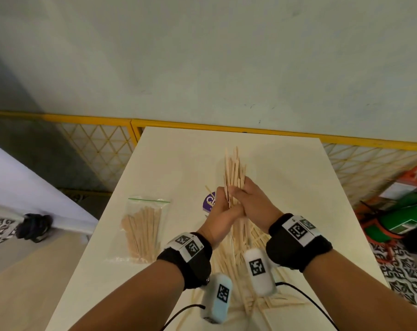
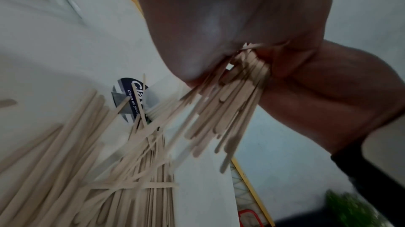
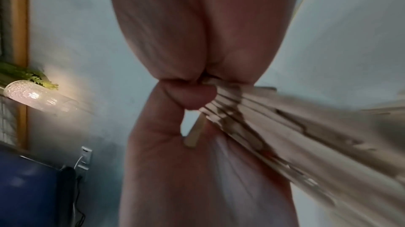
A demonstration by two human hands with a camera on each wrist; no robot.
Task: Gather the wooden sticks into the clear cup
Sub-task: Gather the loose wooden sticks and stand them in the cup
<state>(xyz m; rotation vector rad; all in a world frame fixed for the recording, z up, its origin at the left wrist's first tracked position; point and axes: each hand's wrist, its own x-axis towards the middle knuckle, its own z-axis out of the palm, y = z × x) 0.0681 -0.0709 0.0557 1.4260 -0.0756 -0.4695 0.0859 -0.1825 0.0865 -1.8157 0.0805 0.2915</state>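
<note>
Your two forearms and their black wrist bands (image 1: 193, 252) fill the foreground, above a heap of loose sticks (image 1: 238, 259) on the tabletop (image 1: 178, 158).

At far left, a clear zip bag (image 1: 143, 231) lies flat with more sticks inside it, well apart from the hands.

Next comes the cup (image 1: 210, 201). Only its purple label and a stick or two poking from it show, because your left hand covers most of it. You cannot tell from these views whether it stands upright or lies on its side. It sits just left of the clasped hands and a little beyond them, so the left hand (image 1: 223, 211) is the nearer one.

Both hands are curled round one bundle (image 1: 233, 170), left palm against right hand (image 1: 253, 199), thumbs crossing the front. The bundle's long axis runs away from you. The far tips fan out unevenly above the fingers, and the near ends hang ragged below the palms, as the left wrist view shows.

The sticks are flat, pale, thin and smooth, with rounded ends, and probably slip easily against each other.

Judged from this, the coming move turns on swinging the near ends leftward over the cup's mouth. Most of the sticks are not yet in it.
</note>
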